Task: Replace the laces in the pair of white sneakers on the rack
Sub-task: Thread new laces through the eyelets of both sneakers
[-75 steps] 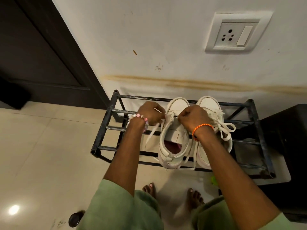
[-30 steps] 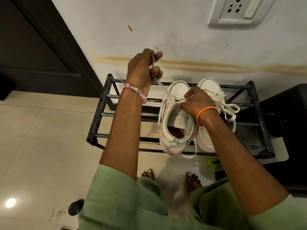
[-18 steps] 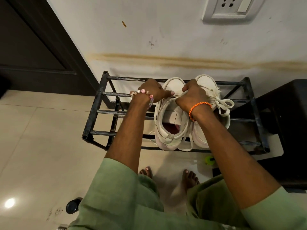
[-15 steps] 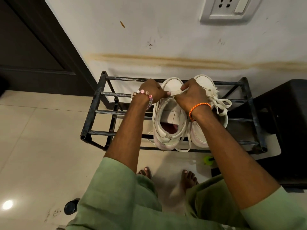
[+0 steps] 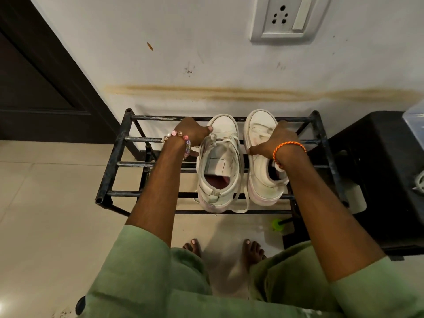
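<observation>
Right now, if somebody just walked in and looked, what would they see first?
Probably the two white sneakers side by side on the black metal rack against the wall. The left hand grips the left sneaker and the right hand grips the right one. A long brown stain runs across the wall just above, under a white wall socket.

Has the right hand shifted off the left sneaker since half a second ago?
Yes. The right hand now grips the right sneaker, farther toward the rack's right end; the left sneaker is held only by the left hand.
</observation>
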Motion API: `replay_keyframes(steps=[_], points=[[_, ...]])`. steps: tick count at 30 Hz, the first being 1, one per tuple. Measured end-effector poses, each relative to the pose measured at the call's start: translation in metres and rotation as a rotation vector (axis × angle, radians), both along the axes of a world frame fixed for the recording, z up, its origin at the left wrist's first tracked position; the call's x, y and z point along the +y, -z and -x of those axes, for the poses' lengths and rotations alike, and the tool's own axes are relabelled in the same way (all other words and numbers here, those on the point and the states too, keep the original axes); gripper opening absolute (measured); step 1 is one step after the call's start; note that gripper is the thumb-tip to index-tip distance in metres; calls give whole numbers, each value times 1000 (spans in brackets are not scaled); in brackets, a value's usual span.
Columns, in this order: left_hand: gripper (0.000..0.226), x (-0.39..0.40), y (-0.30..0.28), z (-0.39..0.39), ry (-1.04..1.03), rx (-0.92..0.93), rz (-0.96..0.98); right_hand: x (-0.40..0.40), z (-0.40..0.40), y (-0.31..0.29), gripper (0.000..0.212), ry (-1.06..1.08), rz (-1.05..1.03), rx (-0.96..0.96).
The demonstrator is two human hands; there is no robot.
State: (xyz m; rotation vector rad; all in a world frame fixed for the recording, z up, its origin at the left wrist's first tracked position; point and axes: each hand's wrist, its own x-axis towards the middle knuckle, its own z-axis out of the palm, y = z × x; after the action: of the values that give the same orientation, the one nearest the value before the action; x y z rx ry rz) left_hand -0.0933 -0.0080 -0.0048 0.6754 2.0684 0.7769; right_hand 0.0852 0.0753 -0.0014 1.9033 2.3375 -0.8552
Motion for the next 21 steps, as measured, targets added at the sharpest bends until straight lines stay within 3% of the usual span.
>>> replay_keyframes(steps=[7, 15, 18, 19, 21], points=[[46, 1, 7, 4, 5, 55, 23, 7, -9, -7, 101, 64, 54, 19], [42, -4, 2, -2, 14, -57, 28, 26, -32, -14, 107, 74, 63, -78], [52, -7, -1, -1, 81, -26, 16, 9, -14, -14, 75, -25, -226, -134], [50, -7, -1, -2, 118, -12, 19, 0, -5, -15, 61, -67, -303, -28], [36, -6, 0, -3, 164, 16, 1, -20, 14, -17, 43, -125, -242, 233]])
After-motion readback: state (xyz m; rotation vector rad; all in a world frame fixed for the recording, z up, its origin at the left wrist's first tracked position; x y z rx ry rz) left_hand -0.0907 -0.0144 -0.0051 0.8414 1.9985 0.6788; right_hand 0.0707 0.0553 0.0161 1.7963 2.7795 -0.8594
